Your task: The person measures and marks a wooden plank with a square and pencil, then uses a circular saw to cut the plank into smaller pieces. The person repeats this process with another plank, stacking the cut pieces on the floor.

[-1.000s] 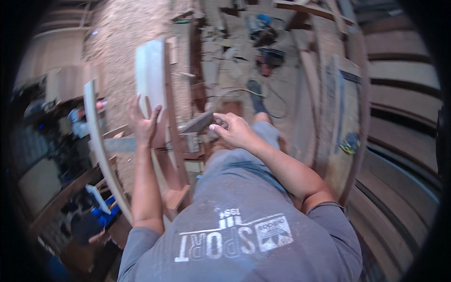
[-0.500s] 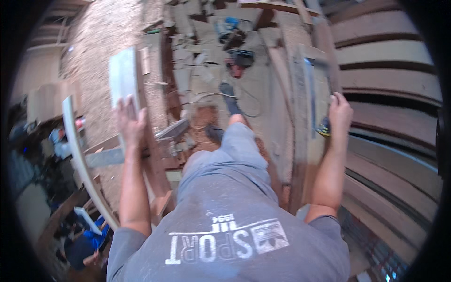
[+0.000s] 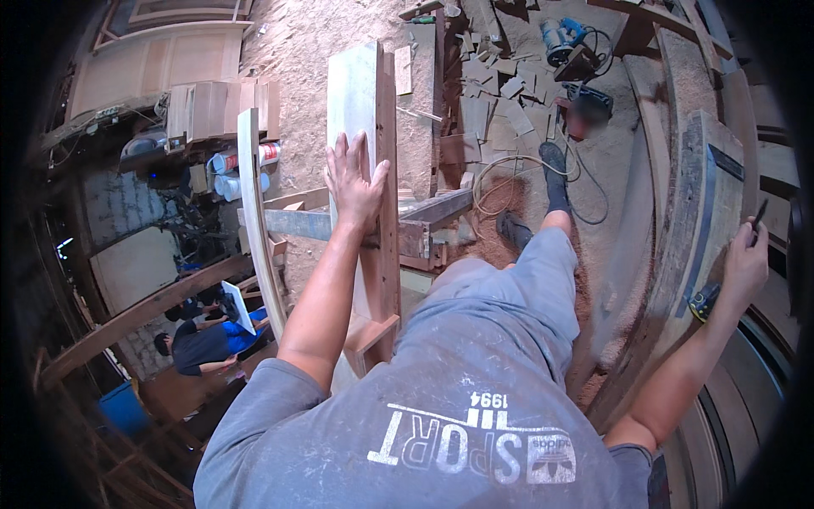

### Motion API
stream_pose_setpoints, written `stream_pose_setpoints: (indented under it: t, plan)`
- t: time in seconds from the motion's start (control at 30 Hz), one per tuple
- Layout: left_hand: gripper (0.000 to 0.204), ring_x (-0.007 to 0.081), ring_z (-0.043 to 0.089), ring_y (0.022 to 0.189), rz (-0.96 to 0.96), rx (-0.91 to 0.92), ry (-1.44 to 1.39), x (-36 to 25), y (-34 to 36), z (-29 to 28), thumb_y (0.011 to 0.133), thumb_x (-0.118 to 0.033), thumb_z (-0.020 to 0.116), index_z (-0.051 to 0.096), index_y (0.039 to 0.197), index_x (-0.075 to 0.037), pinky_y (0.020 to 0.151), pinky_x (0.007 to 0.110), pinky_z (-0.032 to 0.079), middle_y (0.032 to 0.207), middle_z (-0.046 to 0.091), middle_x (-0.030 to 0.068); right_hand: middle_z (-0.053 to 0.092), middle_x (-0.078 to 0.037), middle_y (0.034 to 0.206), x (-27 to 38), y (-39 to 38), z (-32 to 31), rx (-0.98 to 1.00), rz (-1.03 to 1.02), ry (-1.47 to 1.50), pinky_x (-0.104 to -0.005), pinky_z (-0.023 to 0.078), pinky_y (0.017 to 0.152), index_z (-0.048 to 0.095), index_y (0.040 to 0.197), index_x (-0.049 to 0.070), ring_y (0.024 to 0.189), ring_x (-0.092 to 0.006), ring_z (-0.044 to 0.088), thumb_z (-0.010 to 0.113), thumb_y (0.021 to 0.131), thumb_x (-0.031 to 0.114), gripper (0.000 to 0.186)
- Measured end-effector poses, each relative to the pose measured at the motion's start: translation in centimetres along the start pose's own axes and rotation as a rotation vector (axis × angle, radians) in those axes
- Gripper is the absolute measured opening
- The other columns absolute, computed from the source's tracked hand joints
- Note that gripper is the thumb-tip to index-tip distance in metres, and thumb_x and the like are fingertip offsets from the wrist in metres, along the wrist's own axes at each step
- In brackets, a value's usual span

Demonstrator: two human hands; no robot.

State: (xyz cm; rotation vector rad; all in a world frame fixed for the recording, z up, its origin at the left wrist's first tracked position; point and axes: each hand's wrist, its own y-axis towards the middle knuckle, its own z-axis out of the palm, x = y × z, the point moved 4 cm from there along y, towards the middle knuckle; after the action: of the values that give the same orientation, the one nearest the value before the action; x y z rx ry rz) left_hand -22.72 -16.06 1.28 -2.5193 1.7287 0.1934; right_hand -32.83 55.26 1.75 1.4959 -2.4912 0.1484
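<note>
My left hand [image 3: 354,182] lies on a pale planed board [image 3: 352,93], fingers stretched out along its top face. That board stands against a browner timber [image 3: 388,195] on a wooden support. Off to the right, the fingers of my right hand [image 3: 746,263] are closed round a slim dark pencil [image 3: 760,212], its end pointing up and away. Under my right forearm a black and yellow tape measure [image 3: 704,301] sits on a rough thick plank [image 3: 704,161]. A long flat metal strip [image 3: 702,225] lies along that plank.
A blue power tool [image 3: 560,41] and a dark red-and-black one [image 3: 583,110] lie among wood offcuts, with a looping cord [image 3: 487,182] near my feet. A narrow upright board [image 3: 254,195] stands left. Another person [image 3: 203,343] is at lower left. Stacked planks line the right.
The view has swung left, so everything sits further right in it. My left hand stays on the pale board. In my right hand the pencil now shows.
</note>
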Motion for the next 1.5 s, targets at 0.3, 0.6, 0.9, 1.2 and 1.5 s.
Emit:
stream_pose_setpoints:
  t: [0.3, 0.6, 0.9, 1.2, 1.5]
  plan:
    - [0.087, 0.0486, 0.019, 0.166, 0.029, -0.032, -0.105, 0.7, 0.4, 0.4, 0.088, -0.038, 0.086, 0.045, 0.165, -0.030, 0.130, 0.072, 0.013, 0.179, 0.029, 0.0127, 0.074, -0.022, 0.122, 6.4, -7.2, 4.0, -0.085, -0.067, -0.033, -0.0554, 0.054, 0.097, 0.067, 0.133, 0.012, 0.117, -0.0460, 0.068, 0.080, 0.100, 0.042, 0.046]
    - [0.079, 0.0438, 0.036, 0.157, -0.005, -0.125, -0.068, -3.3, 0.5, -1.8, 0.089, -0.032, 0.090, 0.051, 0.154, -0.010, 0.128, 0.057, 0.031, 0.167, 0.038, 0.0244, 0.075, -0.018, 0.115, 9.8, -9.0, 2.6, -0.213, -0.097, 0.443, -0.0424, 0.059, 0.093, 0.069, 0.130, 0.005, 0.109, -0.0309, 0.075, 0.071, 0.105, 0.016, 0.027]
    - [0.073, 0.0339, 0.059, 0.141, 0.363, 0.080, -0.526, -12.8, -0.5, -9.7, 0.090, -0.023, 0.090, 0.058, 0.152, -0.001, 0.121, 0.046, 0.044, 0.157, 0.057, 0.0239, 0.079, -0.015, 0.103, 29.1, -17.4, 5.5, 0.621, -0.810, 1.193, -0.0318, 0.062, 0.080, 0.074, 0.119, 0.000, 0.089, -0.0207, 0.080, 0.072, 0.101, -0.003, 0.019]
    - [0.013, 0.0201, 0.068, 0.088, -0.038, -0.005, -0.446, -3.8, -4.4, -6.5, 0.104, -0.009, 0.073, 0.070, 0.110, 0.003, 0.079, 0.035, 0.055, 0.096, 0.068, 0.0111, 0.080, -0.015, 0.102, 36.2, -22.4, 15.8, 0.747, -0.642, 1.287, -0.0386, 0.062, 0.082, 0.075, 0.125, 0.005, 0.091, -0.0284, 0.080, 0.076, 0.103, 0.018, 0.026]
    - [0.018, 0.0329, 0.066, 0.087, -0.088, -0.329, -0.199, -4.3, -3.0, -2.4, 0.105, -0.013, 0.072, 0.066, 0.108, 0.004, 0.080, 0.044, 0.052, 0.094, 0.064, 0.0175, 0.072, -0.019, 0.131, 37.0, -22.8, 20.5, 1.105, -0.228, 1.438, -0.0362, 0.059, 0.097, 0.069, 0.141, 0.000, 0.109, -0.0225, 0.075, 0.048, 0.117, 0.051, 0.060]
